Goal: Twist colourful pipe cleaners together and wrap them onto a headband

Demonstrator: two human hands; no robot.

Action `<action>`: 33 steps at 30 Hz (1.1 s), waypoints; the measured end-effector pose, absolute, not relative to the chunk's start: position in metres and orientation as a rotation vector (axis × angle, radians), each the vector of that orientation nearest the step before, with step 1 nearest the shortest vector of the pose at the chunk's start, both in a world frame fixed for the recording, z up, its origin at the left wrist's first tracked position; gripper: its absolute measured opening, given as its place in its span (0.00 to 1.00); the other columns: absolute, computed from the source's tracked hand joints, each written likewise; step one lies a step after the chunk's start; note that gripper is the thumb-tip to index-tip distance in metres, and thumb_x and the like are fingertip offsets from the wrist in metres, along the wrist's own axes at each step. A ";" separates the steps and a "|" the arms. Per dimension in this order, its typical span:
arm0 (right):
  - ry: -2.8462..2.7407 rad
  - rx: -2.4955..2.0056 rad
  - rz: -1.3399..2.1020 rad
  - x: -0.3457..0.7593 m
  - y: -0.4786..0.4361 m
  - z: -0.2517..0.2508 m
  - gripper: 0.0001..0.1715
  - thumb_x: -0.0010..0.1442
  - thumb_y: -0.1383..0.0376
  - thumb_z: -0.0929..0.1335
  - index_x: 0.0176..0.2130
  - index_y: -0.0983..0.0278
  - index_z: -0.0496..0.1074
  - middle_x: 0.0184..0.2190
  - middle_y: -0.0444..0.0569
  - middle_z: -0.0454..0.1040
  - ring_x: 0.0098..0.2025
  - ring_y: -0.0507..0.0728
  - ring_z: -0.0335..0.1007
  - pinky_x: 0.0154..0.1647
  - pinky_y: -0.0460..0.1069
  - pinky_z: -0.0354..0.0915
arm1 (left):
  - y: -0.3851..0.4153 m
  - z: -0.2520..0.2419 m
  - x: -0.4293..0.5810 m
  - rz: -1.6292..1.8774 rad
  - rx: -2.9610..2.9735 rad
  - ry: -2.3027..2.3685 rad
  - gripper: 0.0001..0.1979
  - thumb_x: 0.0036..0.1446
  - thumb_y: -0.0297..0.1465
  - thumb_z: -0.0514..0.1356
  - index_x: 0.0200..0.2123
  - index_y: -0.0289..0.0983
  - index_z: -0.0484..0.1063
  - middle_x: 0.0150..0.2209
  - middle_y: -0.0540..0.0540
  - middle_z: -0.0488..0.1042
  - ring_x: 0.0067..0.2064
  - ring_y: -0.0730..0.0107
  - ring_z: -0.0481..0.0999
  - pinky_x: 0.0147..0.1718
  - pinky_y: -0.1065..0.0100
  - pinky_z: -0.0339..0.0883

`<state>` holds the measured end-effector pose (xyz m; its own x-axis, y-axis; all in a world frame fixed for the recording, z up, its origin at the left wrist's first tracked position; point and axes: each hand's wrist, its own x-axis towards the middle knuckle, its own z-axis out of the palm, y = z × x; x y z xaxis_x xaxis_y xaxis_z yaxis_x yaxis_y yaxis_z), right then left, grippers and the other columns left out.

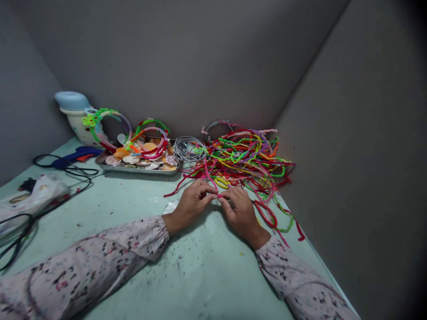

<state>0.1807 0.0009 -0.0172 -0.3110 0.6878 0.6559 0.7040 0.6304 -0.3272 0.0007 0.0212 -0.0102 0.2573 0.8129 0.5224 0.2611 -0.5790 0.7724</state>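
Note:
Between my two hands is a pink pipe cleaner [210,175], its free part sticking up toward the pile behind. My left hand [192,201] pinches it with thumb and forefinger. Close against those fingertips, my right hand [240,214] pinches the same pipe cleaner from the other side. A tangled pile of coloured pipe cleaners [247,151] lies just beyond the hands. Red-handled scissors [266,214] rest beside my right hand, their blades mostly hidden. A shiny silvery piece [171,206] shows partly behind my left wrist.
A metal tray [140,170] of seashells stands at the back, with pipe-cleaner-wrapped hoops [111,113] on it. Beside it lies a coil of grey wire [190,149]. At left are a white container [80,120], a blue glue gun [73,155], black cable [88,178] and plastic bag [36,195].

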 end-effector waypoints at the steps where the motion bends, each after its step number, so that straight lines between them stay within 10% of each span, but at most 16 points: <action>1: -2.049 -1.089 -0.027 0.181 0.001 -0.018 0.07 0.63 0.64 0.64 0.38 0.62 0.71 0.33 0.49 0.74 0.41 0.58 0.67 0.45 0.55 0.61 | 0.021 -0.010 0.001 1.310 1.988 0.973 0.03 0.56 0.28 0.62 0.35 0.37 0.76 0.33 0.48 0.72 0.37 0.71 0.70 0.37 0.69 0.64; 33: -2.060 -1.120 0.036 0.180 0.003 -0.019 0.05 0.63 0.65 0.65 0.38 0.62 0.70 0.33 0.49 0.73 0.40 0.59 0.66 0.44 0.55 0.61 | 0.026 -0.014 0.001 1.254 1.974 0.975 0.03 0.56 0.27 0.61 0.33 0.37 0.75 0.32 0.48 0.72 0.37 0.70 0.70 0.37 0.69 0.64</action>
<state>0.1800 0.0031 -0.0192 -0.3114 0.7238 0.6157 0.7020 0.6119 -0.3644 0.0006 0.0255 -0.0142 0.2840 0.8284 0.4827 0.2636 -0.5515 0.7914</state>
